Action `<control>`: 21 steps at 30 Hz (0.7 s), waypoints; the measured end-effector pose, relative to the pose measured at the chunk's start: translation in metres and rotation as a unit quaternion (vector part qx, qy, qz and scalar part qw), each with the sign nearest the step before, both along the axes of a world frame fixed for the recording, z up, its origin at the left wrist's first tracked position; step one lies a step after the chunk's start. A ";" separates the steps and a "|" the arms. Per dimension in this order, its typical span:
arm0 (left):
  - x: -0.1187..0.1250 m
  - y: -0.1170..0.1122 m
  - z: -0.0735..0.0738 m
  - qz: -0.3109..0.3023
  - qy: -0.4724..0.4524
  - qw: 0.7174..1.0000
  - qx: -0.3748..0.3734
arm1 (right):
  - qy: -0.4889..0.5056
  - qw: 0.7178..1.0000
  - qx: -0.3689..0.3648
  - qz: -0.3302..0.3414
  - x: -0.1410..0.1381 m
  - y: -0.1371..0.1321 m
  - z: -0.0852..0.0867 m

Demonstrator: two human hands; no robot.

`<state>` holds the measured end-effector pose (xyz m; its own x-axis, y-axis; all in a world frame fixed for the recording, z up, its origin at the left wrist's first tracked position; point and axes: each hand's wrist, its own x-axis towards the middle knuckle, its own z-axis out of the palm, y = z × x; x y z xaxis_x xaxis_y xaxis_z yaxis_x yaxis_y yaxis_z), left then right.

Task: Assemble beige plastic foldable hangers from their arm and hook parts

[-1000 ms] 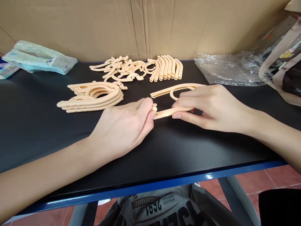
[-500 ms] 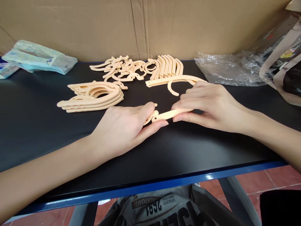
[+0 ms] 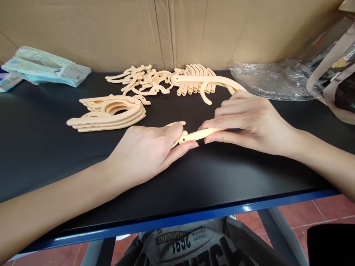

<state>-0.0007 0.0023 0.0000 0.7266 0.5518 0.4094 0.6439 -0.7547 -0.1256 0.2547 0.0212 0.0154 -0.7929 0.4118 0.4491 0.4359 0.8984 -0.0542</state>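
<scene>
The hanger's upper arm [image 3: 210, 79] has swung farther up since before, both hands, right [image 3: 249, 122] and left [image 3: 146, 151], clamped on its lower arm [image 3: 198, 135].

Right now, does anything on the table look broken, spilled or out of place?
Nothing looks broken or spilled. The loose hanger parts at the back lie tangled, while the stack beside them is neat.

black table [image 3: 55, 159] | hanger stack [image 3: 108, 114] | loose hanger parts [image 3: 144, 81] | plastic wrap [image 3: 266, 81] | blue packet [image 3: 44, 66]
</scene>
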 end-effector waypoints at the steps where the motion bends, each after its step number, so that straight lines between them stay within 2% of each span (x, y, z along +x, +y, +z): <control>1: 0.000 0.000 0.000 0.000 0.007 1.000 0.007 | -0.003 1.000 -0.001 0.001 0.000 0.000 0.000; 7: 0.000 -0.001 0.002 0.015 0.049 0.997 0.052 | -0.022 0.999 -0.021 -0.018 -0.001 -0.001 0.001; 16: 0.000 -0.003 0.007 0.041 0.083 0.995 0.024 | 0.006 0.999 -0.051 -0.003 0.000 -0.001 -0.001; 21: -0.001 -0.002 0.006 0.045 0.069 0.996 0.037 | -0.013 0.997 -0.069 -0.015 -0.001 -0.001 0.001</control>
<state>-0.0013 -0.0001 0.0056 0.7276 0.5892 0.3514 0.6815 -0.6797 -0.2714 0.2542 0.0202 0.0159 -0.7900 0.4910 0.3672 0.4645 0.8702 -0.1643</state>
